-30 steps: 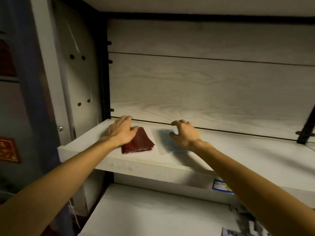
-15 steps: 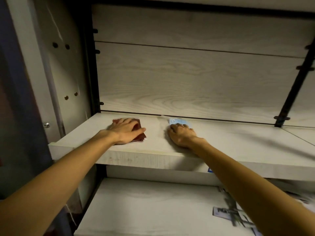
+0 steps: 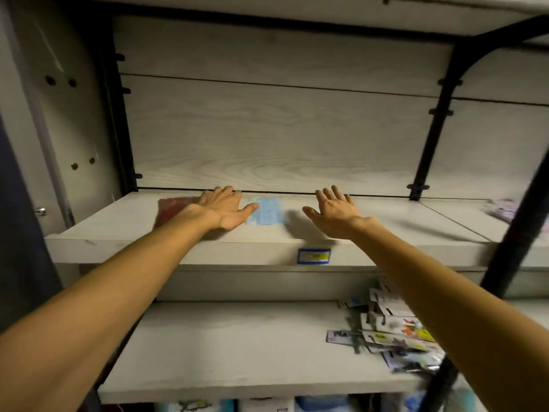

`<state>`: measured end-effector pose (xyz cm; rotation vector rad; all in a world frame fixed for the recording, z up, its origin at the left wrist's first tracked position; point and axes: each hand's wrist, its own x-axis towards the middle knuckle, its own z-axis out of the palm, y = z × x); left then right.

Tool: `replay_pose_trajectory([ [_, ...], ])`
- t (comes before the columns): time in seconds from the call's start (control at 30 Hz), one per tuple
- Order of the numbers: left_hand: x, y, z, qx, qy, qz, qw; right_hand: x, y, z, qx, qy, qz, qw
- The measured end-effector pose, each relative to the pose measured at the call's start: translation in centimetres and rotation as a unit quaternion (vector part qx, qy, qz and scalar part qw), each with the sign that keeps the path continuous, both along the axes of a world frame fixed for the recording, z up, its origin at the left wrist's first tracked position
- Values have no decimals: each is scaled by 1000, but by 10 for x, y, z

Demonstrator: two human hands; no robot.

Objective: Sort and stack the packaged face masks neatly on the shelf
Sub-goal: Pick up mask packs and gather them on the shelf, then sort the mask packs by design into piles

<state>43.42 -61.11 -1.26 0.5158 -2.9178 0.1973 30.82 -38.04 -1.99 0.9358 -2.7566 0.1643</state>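
Note:
A pale wooden shelf at chest height carries two packs. A dark red mask pack lies at the left, partly hidden under my left forearm. A light blue mask pack lies flat beside it. My left hand is spread with straight fingers between the two packs, its thumb at the blue pack's left edge. My right hand hovers to the right of the blue pack, fingers straight and spread, holding nothing.
A blue-and-yellow price label sticks to the shelf's front edge. The lower shelf holds several loose packaged items at the right. More packs lie blurred at the far right. A black bracket runs up the back panel.
Both hands have lifted off the packs and shifted right. The blue pack, covered by my right hand before, now lies uncovered between the hands. The camera has panned right and down.

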Motion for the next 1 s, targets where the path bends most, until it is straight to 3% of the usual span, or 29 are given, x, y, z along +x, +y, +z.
replay_pose_trajectory([
  [0.27,-48,195,-1,-13,30,-135,990,10,212,0,-53,58,-51,996],
  [0.5,-90,386,-21,21,34,-344,938,1,394,-6,-114,9,-97,989],
  [0.67,-128,486,-25,11,24,-389,921,-21,492,-11,-81,12,-210,974],
  [1.0,-260,581,-21,9,53,-380,924,-128,577,-19,-58,25,-261,963],
])
